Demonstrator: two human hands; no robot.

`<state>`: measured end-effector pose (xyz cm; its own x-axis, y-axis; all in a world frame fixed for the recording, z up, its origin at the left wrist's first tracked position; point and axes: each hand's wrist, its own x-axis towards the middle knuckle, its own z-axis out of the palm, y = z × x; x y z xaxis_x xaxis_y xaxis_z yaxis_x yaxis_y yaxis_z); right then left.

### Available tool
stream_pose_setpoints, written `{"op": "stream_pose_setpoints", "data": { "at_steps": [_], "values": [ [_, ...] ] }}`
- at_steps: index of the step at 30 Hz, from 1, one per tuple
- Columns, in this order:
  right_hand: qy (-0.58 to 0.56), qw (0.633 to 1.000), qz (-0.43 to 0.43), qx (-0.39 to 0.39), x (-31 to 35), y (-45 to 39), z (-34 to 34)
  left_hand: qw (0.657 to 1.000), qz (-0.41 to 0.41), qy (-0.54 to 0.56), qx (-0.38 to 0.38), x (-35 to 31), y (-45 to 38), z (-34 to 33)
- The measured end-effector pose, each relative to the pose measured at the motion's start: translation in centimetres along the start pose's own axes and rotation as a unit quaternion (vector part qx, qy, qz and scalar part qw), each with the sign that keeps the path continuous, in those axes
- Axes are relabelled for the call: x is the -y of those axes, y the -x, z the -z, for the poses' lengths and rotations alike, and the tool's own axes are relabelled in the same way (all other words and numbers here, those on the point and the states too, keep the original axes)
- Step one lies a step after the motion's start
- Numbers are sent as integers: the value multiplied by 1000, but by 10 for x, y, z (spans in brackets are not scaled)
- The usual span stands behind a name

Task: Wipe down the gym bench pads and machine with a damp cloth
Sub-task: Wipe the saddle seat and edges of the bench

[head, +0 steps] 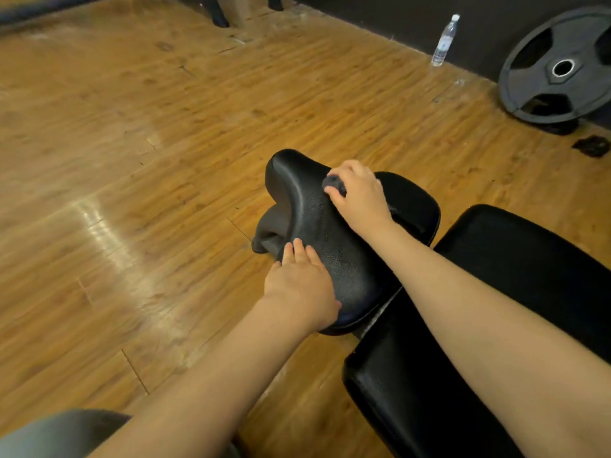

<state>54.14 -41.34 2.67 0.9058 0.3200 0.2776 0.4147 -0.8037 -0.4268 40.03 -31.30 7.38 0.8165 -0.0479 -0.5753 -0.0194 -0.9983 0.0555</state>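
Black pebbled vinyl: the seat pad (317,226) tilts up at the bench's end. My right hand (360,193) bunches a dark cloth (334,186) on the pad's upper slope, fingers clenched round it for wiping pressure. My left hand (302,279) lies flat, fingers straight, on the near edge, likely steadying it. The long pad (496,309) waits just behind.
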Motion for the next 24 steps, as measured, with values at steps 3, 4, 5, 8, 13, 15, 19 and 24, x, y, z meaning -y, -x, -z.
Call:
{"op": "stream_pose_setpoints", "data": {
  "at_steps": [3, 4, 5, 8, 13, 15, 19, 24],
  "values": [
    [0, 999, -52, 3, 10, -6, -4, 1000, -15, -6, -23, 3, -9, 3],
    [-14, 999, -39, 15, 12, 0, -2, 999, -16, -12, -25, 3, -12, 2],
    [-34, 999, -6, 34, 13, 7, 2, 999, -17, -20, -26, 2, -14, 1],
    [-100, 976, 140, 132, 17, 25, 18, 999, -23, -41, -24, 1, -18, 0],
    [-57, 958, 201, 194, 39, -28, 3, 998, -20, -56, -14, 0, -21, 2],
    [-23, 965, 195, 174, 51, -54, -13, 998, -21, -51, -11, 2, -21, 2],
    [77, 983, 137, 99, 68, -77, -28, 999, -33, -41, -13, 7, -21, 0],
    [45, 984, 90, 149, 62, -20, -5, 999, -39, -35, -13, 5, -21, 0]
  ]
}}
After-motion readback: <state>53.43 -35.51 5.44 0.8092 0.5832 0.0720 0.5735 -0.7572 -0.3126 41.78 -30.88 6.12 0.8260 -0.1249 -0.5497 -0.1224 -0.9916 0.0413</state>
